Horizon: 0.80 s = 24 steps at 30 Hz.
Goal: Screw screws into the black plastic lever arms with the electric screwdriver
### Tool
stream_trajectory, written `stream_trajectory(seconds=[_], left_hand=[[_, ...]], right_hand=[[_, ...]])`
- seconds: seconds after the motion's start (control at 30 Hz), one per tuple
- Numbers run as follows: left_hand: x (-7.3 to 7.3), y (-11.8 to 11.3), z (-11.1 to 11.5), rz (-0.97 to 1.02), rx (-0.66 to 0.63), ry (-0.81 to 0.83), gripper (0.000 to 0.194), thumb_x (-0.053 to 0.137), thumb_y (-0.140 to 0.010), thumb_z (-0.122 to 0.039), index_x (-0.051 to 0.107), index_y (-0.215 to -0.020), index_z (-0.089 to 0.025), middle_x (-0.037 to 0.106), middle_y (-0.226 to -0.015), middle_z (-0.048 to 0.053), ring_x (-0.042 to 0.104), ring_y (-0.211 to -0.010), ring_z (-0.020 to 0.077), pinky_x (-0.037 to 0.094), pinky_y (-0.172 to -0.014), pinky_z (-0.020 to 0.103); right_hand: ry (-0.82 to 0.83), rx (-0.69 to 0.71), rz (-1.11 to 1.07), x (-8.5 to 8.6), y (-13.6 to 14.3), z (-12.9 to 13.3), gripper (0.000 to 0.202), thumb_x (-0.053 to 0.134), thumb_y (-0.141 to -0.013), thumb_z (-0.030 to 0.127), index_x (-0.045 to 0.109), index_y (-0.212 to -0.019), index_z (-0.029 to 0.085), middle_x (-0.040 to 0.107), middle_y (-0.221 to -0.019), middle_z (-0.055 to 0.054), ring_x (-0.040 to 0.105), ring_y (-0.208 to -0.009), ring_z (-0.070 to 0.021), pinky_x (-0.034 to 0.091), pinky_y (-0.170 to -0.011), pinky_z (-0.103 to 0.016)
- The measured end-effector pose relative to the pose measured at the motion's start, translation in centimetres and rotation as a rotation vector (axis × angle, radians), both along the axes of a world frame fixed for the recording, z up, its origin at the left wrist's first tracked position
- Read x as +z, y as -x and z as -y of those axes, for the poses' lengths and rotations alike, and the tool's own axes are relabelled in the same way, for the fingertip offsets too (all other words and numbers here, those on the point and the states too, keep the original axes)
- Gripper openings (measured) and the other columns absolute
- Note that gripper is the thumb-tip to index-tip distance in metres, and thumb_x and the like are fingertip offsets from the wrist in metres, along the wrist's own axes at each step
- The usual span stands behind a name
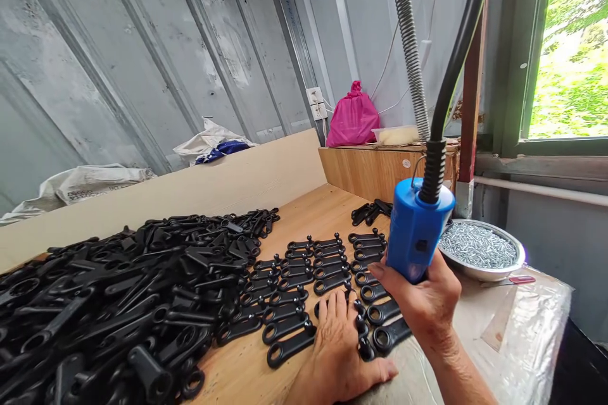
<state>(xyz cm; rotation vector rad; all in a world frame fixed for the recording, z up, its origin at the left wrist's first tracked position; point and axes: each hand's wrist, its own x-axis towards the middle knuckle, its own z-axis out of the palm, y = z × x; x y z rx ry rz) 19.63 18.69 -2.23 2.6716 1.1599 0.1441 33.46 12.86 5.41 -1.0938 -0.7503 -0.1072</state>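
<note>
Nearest, the left hand [335, 342] is being held palm down, its fingers outstretched and its thumb spread wide to the right; the rows of black plastic levers with a ring at one end [292, 345] are being touched at the fingertips, and whether anything is being gripped beneath the palm cannot be told. By the right hand [425, 304], closed around its lower part, a blue cylindrical tool with a black ribbed collar [415, 228] is being held nearly upright above the rightmost levers, its lower end being hidden. The levers are being kept in several columns on a light-brown wooden board [301, 202], while a large jumbled heap of similar black parts [156, 291] is being supported to their left. To the right, beyond the right hand, many small silvery metal pins [477, 245] are being held in a round pale bowl [496, 275]. Farther back, a small cluster of black parts [373, 211] is being borne by the board, and a knotted bright-pink plastic bag [354, 119] is being carried on a wooden ledge [363, 166]. Behind everything, the space is being enclosed by a grey ribbed metal wall [142, 31].
</note>
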Motion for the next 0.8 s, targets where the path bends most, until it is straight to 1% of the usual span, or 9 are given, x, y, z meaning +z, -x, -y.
stream_trajectory(seconds=[0.13,0.2,0.27,0.37,0.43,0.53,0.6,0.67,0.8], left_hand=[[0.7,0.8,1.8,-0.049,-0.024,0.038,0.105,0.056,-0.067,-0.077,0.029,-0.143,-0.010,0.019,-0.148,0.023,0.014,-0.137,0.0389,0.011,-0.111,0.057],[0.4,1.5,2.5,-0.070,-0.065,-0.011,0.099,0.054,-0.070,-0.077,0.033,-0.142,-0.012,0.025,-0.147,0.022,0.020,-0.135,0.0403,0.016,-0.110,0.059],[-0.5,2.3,3.0,-0.083,-0.103,-0.149,0.092,0.056,-0.073,-0.072,0.035,-0.141,-0.013,0.035,-0.142,0.021,0.031,-0.131,0.0397,0.023,-0.108,0.058],[-2.7,3.7,3.5,-0.126,-0.136,-0.424,0.057,0.052,-0.089,-0.046,0.042,-0.138,-0.018,0.051,-0.131,0.015,0.047,-0.121,0.0340,0.038,-0.103,0.052],[-3.9,4.6,3.8,-0.153,-0.168,-0.564,0.043,0.044,-0.095,-0.034,0.045,-0.135,-0.021,0.056,-0.127,0.012,0.053,-0.116,0.0300,0.044,-0.098,0.046],[-5.2,5.5,4.4,-0.156,-0.215,-0.711,0.038,0.038,-0.098,-0.031,0.046,-0.133,-0.021,0.056,-0.127,0.009,0.053,-0.116,0.0266,0.046,-0.096,0.039],[-5.7,5.7,4.7,-0.145,-0.221,-0.774,0.036,0.037,-0.099,-0.029,0.047,-0.132,-0.021,0.056,-0.127,0.008,0.052,-0.117,0.0249,0.046,-0.097,0.036],[-6.3,5.8,5.0,-0.124,-0.204,-0.787,0.036,0.039,-0.098,-0.027,0.046,-0.133,-0.022,0.056,-0.128,0.007,0.052,-0.118,0.0252,0.043,-0.099,0.036],[-7.8,5.8,4.4,-0.049,-0.187,-0.728,0.042,0.044,-0.095,-0.026,0.041,-0.137,-0.021,0.054,-0.130,0.008,0.050,-0.119,0.0272,0.038,-0.104,0.038]], right_hand=[[0.005,0.031,-0.028,-0.3,0.0,-0.2,0.035,0.078,-0.055,0.040,0.065,-0.078,0.017,0.058,-0.054,0.003,0.049,-0.044,-0.0136,0.047,-0.043,-0.027],[0.009,0.072,-0.044,-0.5,0.1,-0.2,0.034,0.079,-0.055,0.040,0.064,-0.076,0.017,0.059,-0.056,0.003,0.050,-0.046,-0.0140,0.046,-0.044,-0.026],[0.016,0.142,-0.058,-0.6,0.1,-0.2,0.032,0.079,-0.056,0.038,0.064,-0.075,0.018,0.060,-0.058,0.002,0.051,-0.048,-0.0142,0.044,-0.043,-0.025],[0.009,0.303,-0.111,-0.7,0.4,0.0,0.027,0.079,-0.057,0.035,0.065,-0.074,0.018,0.060,-0.060,0.002,0.051,-0.050,-0.0140,0.043,-0.045,-0.024],[-0.003,0.436,-0.180,-0.9,0.8,0.1,0.025,0.078,-0.057,0.032,0.065,-0.073,0.018,0.061,-0.060,0.001,0.052,-0.051,-0.0142,0.044,-0.044,-0.024],[-0.005,0.638,-0.275,-1.3,1.8,0.2,0.024,0.076,-0.057,0.032,0.066,-0.074,0.018,0.063,-0.064,-0.001,0.056,-0.054,-0.0166,0.046,-0.045,-0.025],[0.009,0.738,-0.284,-1.7,2.4,0.2,0.025,0.074,-0.057,0.033,0.067,-0.075,0.018,0.064,-0.068,-0.003,0.058,-0.057,-0.0179,0.047,-0.047,-0.026],[0.042,0.775,-0.252,-2.0,3.0,0.2,0.025,0.074,-0.057,0.033,0.068,-0.075,0.017,0.065,-0.068,-0.003,0.058,-0.058,-0.0179,0.047,-0.047,-0.026],[0.097,0.764,-0.214,-2.0,3.8,0.3,0.023,0.073,-0.057,0.034,0.068,-0.071,0.017,0.064,-0.065,-0.004,0.056,-0.057,-0.0180,0.046,-0.047,-0.026]])
